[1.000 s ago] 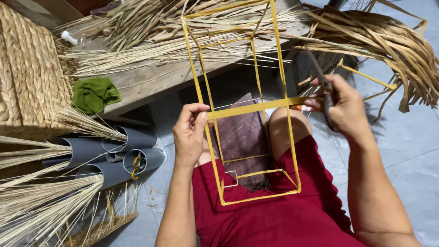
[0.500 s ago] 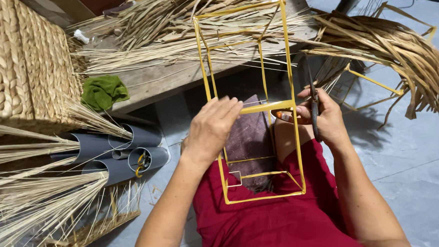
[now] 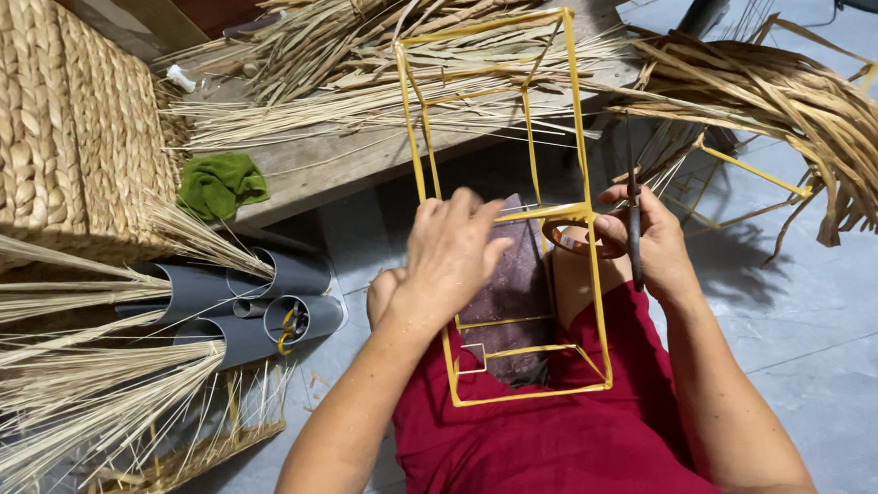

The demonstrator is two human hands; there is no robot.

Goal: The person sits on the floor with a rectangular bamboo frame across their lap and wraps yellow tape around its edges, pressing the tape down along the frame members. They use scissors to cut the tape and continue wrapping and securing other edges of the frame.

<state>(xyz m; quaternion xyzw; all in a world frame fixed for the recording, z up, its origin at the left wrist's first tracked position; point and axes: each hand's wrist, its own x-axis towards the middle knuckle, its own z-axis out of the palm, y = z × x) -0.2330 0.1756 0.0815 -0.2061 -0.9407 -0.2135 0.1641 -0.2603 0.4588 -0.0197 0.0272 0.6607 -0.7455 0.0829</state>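
Fingers of the left hand spread half open and lie across the middle crossbar of the yellow wire frame, palm down, pressing rather than gripping. The frame stands between the person's knees, its base resting on the red-clad lap, its top reaching up to the wooden bench strewn with dried straw. The right hand is closed on the frame's right upright and also holds dark scissors with an orange-brown loop; whether the blades are parted cannot be made out. The left palm hides the bar beneath it. Grey pipes lie on the floor to the left, a green cloth near the woven basket.
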